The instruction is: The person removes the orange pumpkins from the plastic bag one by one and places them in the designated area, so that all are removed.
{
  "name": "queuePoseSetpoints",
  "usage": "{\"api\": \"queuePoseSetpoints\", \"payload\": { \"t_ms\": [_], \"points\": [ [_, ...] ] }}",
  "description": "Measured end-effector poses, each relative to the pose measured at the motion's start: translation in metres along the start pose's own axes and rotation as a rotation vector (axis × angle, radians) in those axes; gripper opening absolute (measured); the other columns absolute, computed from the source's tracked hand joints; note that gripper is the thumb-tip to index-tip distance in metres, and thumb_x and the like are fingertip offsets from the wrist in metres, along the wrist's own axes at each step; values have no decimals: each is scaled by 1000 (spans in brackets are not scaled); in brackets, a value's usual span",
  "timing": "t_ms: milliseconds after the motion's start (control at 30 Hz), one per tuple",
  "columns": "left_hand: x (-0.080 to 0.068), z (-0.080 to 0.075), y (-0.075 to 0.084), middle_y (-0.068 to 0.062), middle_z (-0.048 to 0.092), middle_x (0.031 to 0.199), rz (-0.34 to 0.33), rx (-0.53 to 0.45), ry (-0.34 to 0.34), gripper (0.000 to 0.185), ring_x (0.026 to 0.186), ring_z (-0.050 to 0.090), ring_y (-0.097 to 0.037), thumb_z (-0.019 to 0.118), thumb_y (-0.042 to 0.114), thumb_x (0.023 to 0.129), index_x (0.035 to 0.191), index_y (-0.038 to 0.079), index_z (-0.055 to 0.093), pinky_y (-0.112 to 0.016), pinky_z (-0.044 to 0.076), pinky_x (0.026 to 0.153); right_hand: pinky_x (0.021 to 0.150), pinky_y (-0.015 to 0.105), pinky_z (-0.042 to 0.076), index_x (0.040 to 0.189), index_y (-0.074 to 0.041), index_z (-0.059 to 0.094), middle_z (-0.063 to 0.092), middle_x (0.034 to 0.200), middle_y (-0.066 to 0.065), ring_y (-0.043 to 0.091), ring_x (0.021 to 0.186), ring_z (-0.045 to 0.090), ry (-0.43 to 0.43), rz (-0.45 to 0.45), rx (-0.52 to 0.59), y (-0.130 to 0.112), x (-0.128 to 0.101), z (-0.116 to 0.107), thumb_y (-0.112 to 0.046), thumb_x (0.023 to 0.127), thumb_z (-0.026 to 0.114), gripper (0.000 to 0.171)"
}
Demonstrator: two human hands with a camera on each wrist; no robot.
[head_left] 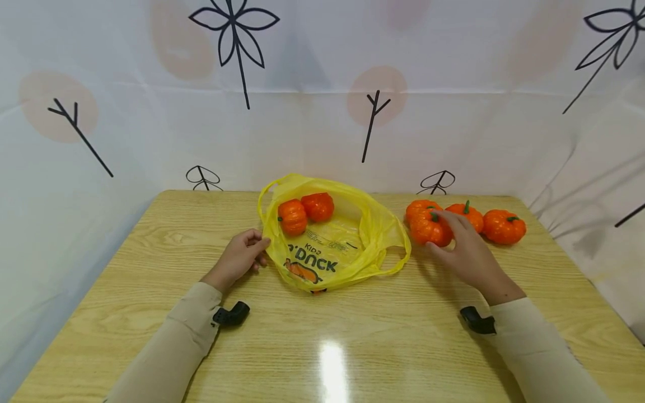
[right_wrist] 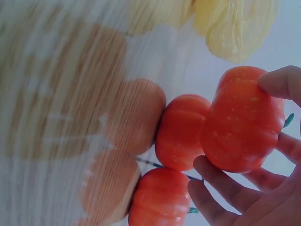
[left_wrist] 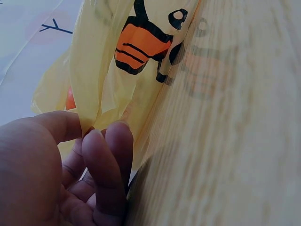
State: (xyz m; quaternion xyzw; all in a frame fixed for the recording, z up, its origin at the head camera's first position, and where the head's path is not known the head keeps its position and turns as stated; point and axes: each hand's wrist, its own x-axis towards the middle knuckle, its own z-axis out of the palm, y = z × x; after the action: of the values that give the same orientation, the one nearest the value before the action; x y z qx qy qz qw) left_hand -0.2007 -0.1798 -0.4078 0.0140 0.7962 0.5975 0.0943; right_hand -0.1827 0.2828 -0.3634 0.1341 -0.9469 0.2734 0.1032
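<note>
A yellow plastic bag [head_left: 385,224] with duck print lies with its mouth spread wide. Two small orange pumpkins [head_left: 293,217] are inside it. My left hand [head_left: 239,256] pinches the bag's left edge between thumb and fingers, as the left wrist view also shows. To the right of the bag, my right hand [head_left: 468,253] grips a small orange pumpkin [right_wrist: 244,120] with a green stem. In the right wrist view this pumpkin is raised off the table, thumb on one side and fingers on the other. It partly hides another pumpkin [head_left: 418,207] behind it.
Two more pumpkins, one with an upright stem [head_left: 466,217] and one at the far right [head_left: 504,227], stand near the back right of the wooden table [head_left: 282,347]. A white printed cloth [head_left: 312,134] hangs behind the table.
</note>
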Motion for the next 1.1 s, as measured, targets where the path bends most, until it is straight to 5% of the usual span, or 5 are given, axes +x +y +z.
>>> {"api": "queuePoseSetpoints", "payload": {
  "t_ms": [1100],
  "points": [
    [0, 1, 1, -4, 60, 82, -2, 11, 2, 26, 67, 61, -15, 57, 29, 103, 109, 3, 55, -26, 53, 54, 105, 76, 31, 156, -4, 24, 24, 154, 35, 58, 136, 34, -198, 146, -60, 6, 3, 7, -26, 95, 65, 77]
  ]
}}
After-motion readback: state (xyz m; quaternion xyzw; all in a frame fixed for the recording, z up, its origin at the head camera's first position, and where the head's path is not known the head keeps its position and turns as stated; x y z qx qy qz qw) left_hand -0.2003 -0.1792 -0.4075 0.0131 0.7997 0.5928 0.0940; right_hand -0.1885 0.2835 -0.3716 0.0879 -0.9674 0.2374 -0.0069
